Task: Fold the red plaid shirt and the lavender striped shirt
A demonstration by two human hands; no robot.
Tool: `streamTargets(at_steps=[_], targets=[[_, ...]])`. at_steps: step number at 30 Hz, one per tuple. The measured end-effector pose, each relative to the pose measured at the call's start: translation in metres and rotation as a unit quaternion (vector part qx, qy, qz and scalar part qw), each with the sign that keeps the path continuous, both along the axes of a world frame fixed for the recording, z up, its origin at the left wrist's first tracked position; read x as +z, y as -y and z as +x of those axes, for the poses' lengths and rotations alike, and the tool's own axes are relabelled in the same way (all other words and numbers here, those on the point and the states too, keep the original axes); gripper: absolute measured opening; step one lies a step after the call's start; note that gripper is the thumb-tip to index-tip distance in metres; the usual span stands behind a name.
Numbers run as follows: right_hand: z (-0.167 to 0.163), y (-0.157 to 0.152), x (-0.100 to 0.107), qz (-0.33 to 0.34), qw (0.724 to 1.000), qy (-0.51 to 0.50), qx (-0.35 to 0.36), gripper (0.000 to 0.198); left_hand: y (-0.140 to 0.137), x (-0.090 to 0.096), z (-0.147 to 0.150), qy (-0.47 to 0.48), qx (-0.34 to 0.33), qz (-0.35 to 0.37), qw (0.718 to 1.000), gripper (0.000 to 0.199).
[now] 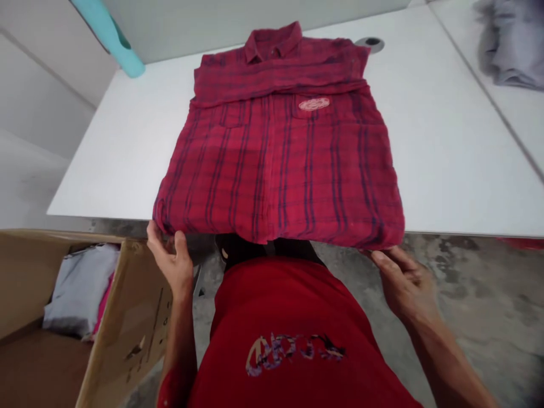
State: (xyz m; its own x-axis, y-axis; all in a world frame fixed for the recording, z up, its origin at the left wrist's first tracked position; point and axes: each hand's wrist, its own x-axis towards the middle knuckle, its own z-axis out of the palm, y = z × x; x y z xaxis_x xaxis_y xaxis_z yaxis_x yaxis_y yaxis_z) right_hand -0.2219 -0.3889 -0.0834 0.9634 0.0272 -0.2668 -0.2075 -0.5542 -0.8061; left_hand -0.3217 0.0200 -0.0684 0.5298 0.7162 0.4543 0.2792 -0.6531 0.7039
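A red and navy plaid shirt (289,164) lies front side up on the white table, collar at the far end. Its sleeves are folded across the upper chest, and a pale oval patch (314,104) sits on a chest pocket. The hem reaches over the table's near edge. At the hem's left corner is my left hand (173,260), its fingers partly hidden by the cloth and its thumb against the edge. My right hand (406,280) grips the right corner, thumb and fingers closed at the hem.
Below the white table (459,158), at left, stands an open cardboard box (127,306) with folded grey and pink clothes (83,292) inside. A turquoise curved object (123,54) rests at the table's far left corner. Grey cloth (518,45) lies at far right, near a cable hole (373,43).
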Motion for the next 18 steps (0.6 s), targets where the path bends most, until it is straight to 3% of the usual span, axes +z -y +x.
streamTargets(at_steps=[4, 9, 14, 18], targets=[[-0.007, -0.006, 0.002, 0.111, 0.987, -0.023, -0.112, 0.017, -0.009, -0.018, 0.005, -0.002, -0.01, -0.059, 0.998, 0.074], [-0.015, -0.012, -0.005, 0.196, 0.974, -0.005, -0.115, 0.017, -0.027, -0.029, 0.011, 0.077, -0.033, -0.156, 0.984, 0.083], [-0.019, -0.017, -0.015, 0.276, 0.948, 0.065, -0.143, 0.035, -0.016, -0.017, 0.011, 0.216, -0.079, -0.308, 0.923, 0.103], [-0.013, -0.024, -0.014, 0.29, 0.94, 0.083, -0.162, 0.041, 0.002, -0.006, 0.009, 0.25, -0.109, -0.4, 0.875, 0.076]])
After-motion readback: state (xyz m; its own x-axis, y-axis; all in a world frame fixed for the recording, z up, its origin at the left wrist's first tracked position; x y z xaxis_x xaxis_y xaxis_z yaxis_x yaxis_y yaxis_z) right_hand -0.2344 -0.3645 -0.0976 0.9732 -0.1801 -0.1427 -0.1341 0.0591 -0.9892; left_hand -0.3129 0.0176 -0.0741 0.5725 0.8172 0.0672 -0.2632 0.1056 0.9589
